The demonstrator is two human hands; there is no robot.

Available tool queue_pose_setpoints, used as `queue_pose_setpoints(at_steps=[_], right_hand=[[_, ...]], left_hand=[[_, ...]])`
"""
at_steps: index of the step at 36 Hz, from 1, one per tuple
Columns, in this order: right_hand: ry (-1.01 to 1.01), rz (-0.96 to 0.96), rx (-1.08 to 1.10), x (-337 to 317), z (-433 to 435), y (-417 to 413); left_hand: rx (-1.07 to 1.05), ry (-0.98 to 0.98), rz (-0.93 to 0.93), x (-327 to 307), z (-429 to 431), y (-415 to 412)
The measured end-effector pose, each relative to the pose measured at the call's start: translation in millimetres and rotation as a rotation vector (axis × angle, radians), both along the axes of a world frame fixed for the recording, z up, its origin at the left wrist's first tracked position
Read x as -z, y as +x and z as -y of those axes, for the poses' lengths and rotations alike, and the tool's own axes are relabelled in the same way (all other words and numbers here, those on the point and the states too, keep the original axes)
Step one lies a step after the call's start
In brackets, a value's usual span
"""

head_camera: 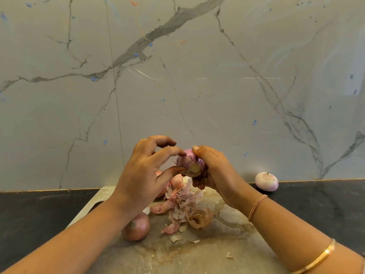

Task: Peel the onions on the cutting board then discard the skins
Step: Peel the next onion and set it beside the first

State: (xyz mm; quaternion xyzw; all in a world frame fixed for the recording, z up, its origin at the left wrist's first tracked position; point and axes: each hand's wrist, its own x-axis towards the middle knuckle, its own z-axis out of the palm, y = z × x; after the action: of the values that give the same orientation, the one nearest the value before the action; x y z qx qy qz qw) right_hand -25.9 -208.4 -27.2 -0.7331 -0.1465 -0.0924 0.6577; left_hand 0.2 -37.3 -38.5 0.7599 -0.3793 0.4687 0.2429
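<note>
On the stained pale cutting board [227, 244] waits an unpeeled pinkish-brown onion [135, 227]. The left hand [144, 171] pinches the root end of the half-peeled purple onion [190, 163]. The right hand [215, 175] grips it steady above the papery skin pile [183, 202], likely so scraps fall there. A peeled pale onion [266, 181] sits apart on the black counter [316, 204].

A pale grey-white marble-look wall [197, 56] fills most of the view. Dark grey veins [158, 30] branch across it, the boldest running diagonally from upper right to lower left. 1 thin vertical seam [115, 91] divides the wall left of centre. Small blue specks [93, 78] dot the surface, and faint horizontal glints of light [260, 78] show at mid-height. The light is soft and even. Below, a narrow brass-coloured strip [49, 190] marks where the wall meets a dark, matte countertop [29, 212].
</note>
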Motion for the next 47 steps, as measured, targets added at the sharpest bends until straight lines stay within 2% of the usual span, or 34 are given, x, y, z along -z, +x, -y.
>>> queue_pose_setpoints(at_steps=[6,12,21,29,39,47], right_hand=[[0.032,-0.02,-0.005,-1.0,-0.4,0.3],[-0.003,-0.02,0.013,-0.5,0.7,1.3],[-0.015,-0.007,0.038,-1.1,-0.1,1.6],[-0.046,-0.004,0.061,-1.0,1.0,0.9],[-0.053,0.006,0.057,-1.1,1.5,0.9],[-0.082,0.025,0.069,0.3,2.4,1.4]], left_hand=[[-0.045,0.012,0.102,-0.8,-0.5,-0.5],[-0.034,0.029,0.059,-2.2,0.4,-0.8],[-0.068,0.075,0.141,-2.6,-1.1,1.6],[-0.137,0.135,0.104,-2.5,-1.3,3.0],[-0.075,0.077,0.103,-2.2,0.6,2.5],[-0.112,0.146,0.098,-1.8,0.2,2.5]])
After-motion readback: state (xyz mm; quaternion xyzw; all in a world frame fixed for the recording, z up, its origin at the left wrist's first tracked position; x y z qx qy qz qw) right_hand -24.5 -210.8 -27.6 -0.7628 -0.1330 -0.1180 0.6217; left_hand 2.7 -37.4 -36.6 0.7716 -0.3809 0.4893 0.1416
